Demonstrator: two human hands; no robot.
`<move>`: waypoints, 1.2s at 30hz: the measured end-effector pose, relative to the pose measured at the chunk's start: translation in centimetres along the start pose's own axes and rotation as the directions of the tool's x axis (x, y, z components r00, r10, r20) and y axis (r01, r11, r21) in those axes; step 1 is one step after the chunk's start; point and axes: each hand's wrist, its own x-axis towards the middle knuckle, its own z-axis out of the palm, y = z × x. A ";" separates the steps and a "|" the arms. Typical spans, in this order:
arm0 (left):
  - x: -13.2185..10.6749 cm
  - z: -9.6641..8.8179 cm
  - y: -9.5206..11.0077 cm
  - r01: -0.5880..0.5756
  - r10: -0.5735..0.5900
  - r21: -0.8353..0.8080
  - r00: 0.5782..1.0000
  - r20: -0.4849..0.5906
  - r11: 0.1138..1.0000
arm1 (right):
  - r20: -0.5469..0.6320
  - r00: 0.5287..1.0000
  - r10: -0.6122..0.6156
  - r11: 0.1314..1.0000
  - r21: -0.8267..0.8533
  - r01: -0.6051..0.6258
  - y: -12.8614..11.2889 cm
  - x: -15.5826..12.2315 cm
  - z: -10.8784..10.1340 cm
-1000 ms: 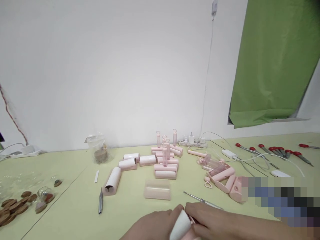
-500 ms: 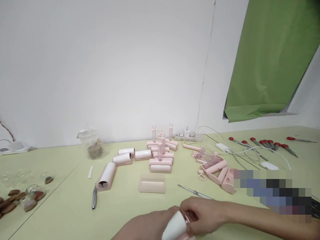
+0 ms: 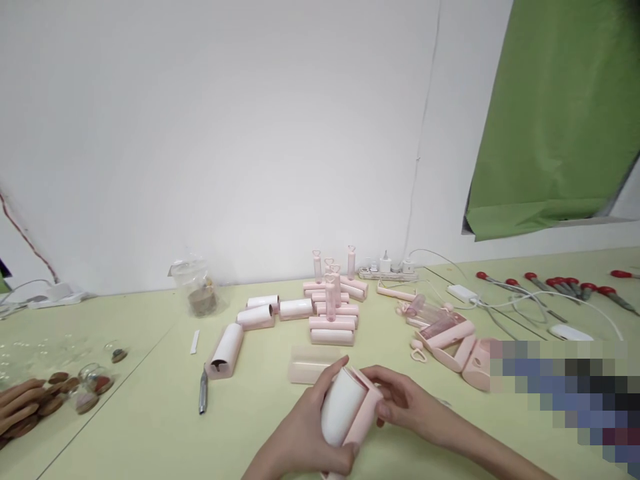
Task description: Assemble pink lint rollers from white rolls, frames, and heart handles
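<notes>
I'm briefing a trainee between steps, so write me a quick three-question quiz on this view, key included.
1. True or false: the left hand grips the pink-and-white piece.
2. Another person's hand shows at the picture's left edge. What is it at?
A. The green sheet
B. The brown pieces
C. The plastic bag
3. Fill in: the tools lying at the picture's far right have ____ ends.

Key: 1. True; 2. B; 3. red

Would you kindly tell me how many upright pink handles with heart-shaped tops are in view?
5: the left handle and right handle at either side of the group, with the rear handle, middle handle and front handle bunched between them. Others may be hidden behind.
</notes>
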 end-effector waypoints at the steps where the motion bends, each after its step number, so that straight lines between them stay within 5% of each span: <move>1: 0.1 0.1 0.3 -0.032 0.031 -0.030 0.999 -0.014 0.999 | -0.014 1.000 -0.015 0.999 0.040 0.015 0.0 0.2 0.5; 6: 0.3 0.9 1.4 -0.139 0.128 -0.073 0.983 -0.132 0.988 | -0.094 0.993 -0.075 0.991 0.103 0.084 0.1 1.2 2.1; 9: 0.6 0.6 1.1 -0.112 0.105 -0.055 0.988 -0.113 0.992 | -0.199 0.976 -0.090 0.989 0.096 0.110 0.6 1.4 2.2; 11: 1.0 -0.7 0.2 -0.106 0.113 0.052 0.985 -0.132 0.993 | -0.301 0.949 -0.096 0.992 0.047 0.115 0.6 1.5 1.8; 14: 1.7 -3.4 -1.8 -0.072 0.144 0.239 0.944 -0.298 0.968 | -0.420 0.902 -0.103 0.994 -0.063 0.084 -0.1 1.4 0.4; 16: 2.0 -4.6 -3.3 0.049 0.009 0.184 0.954 -0.301 0.982 | -0.445 0.887 -0.119 0.987 -0.148 0.059 -1.0 1.6 -0.6; 20: 1.5 -3.8 -5.1 0.063 -0.051 0.048 0.975 -0.219 0.997 | -0.353 0.916 -0.193 0.932 -0.356 0.059 -3.1 2.8 -1.1; 24: 0.9 -1.8 -5.4 0.021 -0.017 0.021 0.987 -0.163 1.000 | -0.052 0.962 -0.266 0.783 -0.594 0.185 -4.2 4.6 0.2; 28: 0.8 -1.7 -5.1 0.005 -0.006 -0.014 0.990 -0.142 1.000 | 0.107 0.978 -0.177 0.621 -0.759 0.196 -3.1 5.5 1.9; 33: 0.8 -2.0 -4.8 -0.044 0.040 -0.029 0.992 -0.124 0.999 | 0.020 0.985 -0.169 0.617 -0.777 0.121 -0.8 4.5 3.5; 36: 0.6 -1.9 -5.1 -0.050 0.051 0.007 0.987 -0.152 0.999 | -0.066 0.965 -0.256 0.599 -0.794 0.104 -0.9 4.0 2.0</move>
